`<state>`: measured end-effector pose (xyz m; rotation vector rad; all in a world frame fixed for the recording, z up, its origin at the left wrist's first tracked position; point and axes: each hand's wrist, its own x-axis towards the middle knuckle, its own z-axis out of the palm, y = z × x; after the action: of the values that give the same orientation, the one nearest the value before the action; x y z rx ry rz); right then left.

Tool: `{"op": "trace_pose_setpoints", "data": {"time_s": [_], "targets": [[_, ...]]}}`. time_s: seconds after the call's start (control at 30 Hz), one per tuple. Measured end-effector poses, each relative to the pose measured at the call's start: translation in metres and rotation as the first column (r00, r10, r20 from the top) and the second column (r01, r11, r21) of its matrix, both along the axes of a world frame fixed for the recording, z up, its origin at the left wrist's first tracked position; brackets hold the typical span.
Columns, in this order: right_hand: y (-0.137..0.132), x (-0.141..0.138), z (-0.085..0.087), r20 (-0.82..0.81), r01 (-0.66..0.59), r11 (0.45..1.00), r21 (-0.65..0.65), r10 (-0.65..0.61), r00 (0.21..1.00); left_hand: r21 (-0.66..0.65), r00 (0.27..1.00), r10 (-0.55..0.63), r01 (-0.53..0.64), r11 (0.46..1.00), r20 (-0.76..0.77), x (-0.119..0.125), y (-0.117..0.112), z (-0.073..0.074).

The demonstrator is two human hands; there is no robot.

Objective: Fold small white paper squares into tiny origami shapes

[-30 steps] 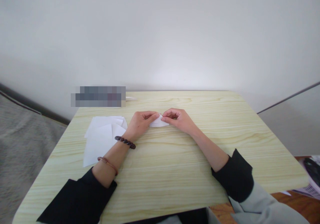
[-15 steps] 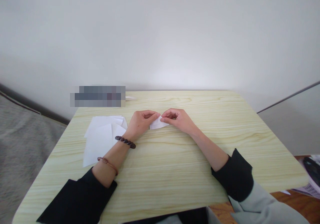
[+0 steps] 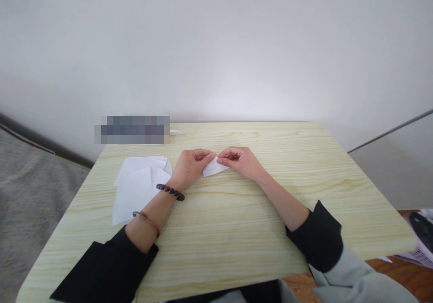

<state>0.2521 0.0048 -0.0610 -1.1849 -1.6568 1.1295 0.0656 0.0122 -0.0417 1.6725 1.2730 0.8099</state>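
Between my two hands is a small folded piece of white paper [image 3: 215, 168], held just above or on the table near its middle. My left hand [image 3: 191, 167] pinches its upper left edge between thumb and fingers. From the other side, my right hand [image 3: 241, 162] grips the upper right corner, also in a pinch. The two sets of fingertips almost meet at the paper's top. Fingers cover part of the paper, so its full folded shape is hidden. Left of my left wrist, several loose white sheets [image 3: 132, 194] overlap on the tabletop.
The light wood-grain table [image 3: 216, 231] stands against a white wall [image 3: 216, 50]. A blurred-out item [image 3: 133, 131] is at the back left, with a thin white object [image 3: 176, 132] beside it. A pale basket [image 3: 417, 255] with dark contents stands beyond the right edge.
Both hands keep their pinch on the folded paper. The paper's lower edge has shifted very slightly; otherwise almost everything stays in place.
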Motion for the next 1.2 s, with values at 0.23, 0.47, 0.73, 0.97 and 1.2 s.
{"op": "trace_pose_setpoints", "data": {"time_s": [0.23, 0.47, 0.73, 0.97, 1.2], "targets": [[0.000, -0.002, 0.000, 0.019, 0.026, 0.999, 0.024, -0.026, 0.999, 0.054, 0.999, -0.026, 0.028, 0.998, -0.031, 0.000, 0.000, -0.001], [-0.002, -0.003, 0.001, 0.024, 0.025, 0.999, 0.040, -0.026, 0.999, 0.074, 0.998, -0.051, 0.052, 0.996, -0.022, 0.000, 0.000, 0.001], [-0.002, 0.000, 0.006, 0.092, -0.055, 0.996, 0.063, 0.049, 0.995, 0.105, 0.999, -0.016, 0.021, 0.994, -0.047, 0.001, -0.001, 0.002], [0.001, 0.009, 0.002, 0.079, -0.117, 0.991, 0.057, 0.112, 0.990, 0.048, 0.999, 0.034, -0.034, 0.998, 0.010, -0.001, 0.000, 0.006], [-0.001, 0.008, 0.004, 0.106, -0.145, 0.985, 0.092, 0.135, 0.985, 0.012, 0.999, 0.021, -0.021, 1.000, 0.028, 0.001, -0.003, 0.006]]}}
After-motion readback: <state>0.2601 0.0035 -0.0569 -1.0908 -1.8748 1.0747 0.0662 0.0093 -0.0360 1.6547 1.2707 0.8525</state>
